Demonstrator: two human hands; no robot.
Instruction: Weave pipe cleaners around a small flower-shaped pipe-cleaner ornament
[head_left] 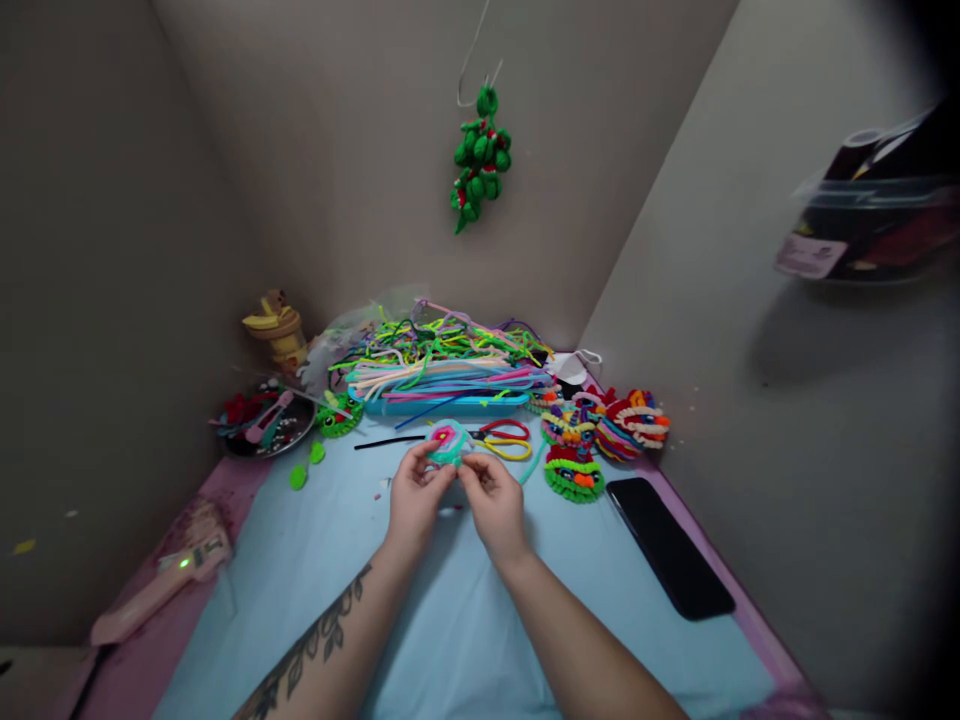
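Observation:
Over the blue cloth, my left hand point(415, 495) is closed on a round coil of pipe cleaner point(459, 432), its thumb and fingers at the near left edge. The coil shows teal and pale bands outside, with pink and a small yellow spot toward the middle. My right hand point(493, 502) pinches the coil's lower right edge, thumb close to the left thumb. A teal pipe cleaner strand point(533, 463) sticks out beyond my right hand; whether it joins the coil is hidden. Just behind lie scissors point(510, 447) with red and yellow handles and a black pipe cleaner point(382, 442).
A blue tray point(450, 406) heaped with pipe cleaners stands at the back. Colourful pipe-cleaner figures point(574, 475) and a phone point(670, 548) lie right. Left are a metal bowl point(307, 432) and a pink glue gun point(161, 588), its light green. A green bundle point(481, 160) hangs above.

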